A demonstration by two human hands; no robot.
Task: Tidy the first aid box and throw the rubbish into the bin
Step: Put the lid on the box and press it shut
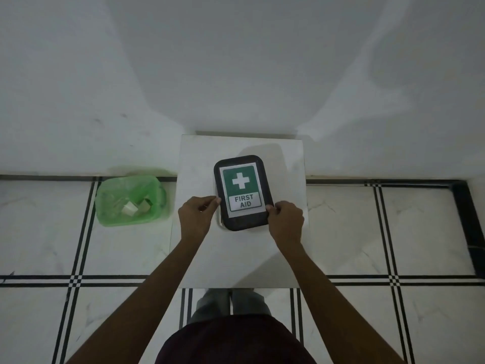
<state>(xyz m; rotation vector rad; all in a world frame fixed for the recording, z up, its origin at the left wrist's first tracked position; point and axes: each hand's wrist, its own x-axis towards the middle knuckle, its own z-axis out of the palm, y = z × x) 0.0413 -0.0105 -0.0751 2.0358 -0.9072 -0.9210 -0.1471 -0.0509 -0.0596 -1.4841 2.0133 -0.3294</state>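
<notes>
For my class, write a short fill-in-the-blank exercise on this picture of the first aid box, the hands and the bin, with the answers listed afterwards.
1. The label on the lid of the box reads FIRST ____.
2. The bin is lined with a ____ bag.
3. The bin stands on the floor to the ____ of the table.
4. The left hand and the right hand both touch the ____.

Answers: AID; green; left; lid

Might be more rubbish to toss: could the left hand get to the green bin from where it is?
Probably yes: the bin stands open on the floor, left of the table, nothing between it and the left hand, though that hand holds the box lid.
</notes>
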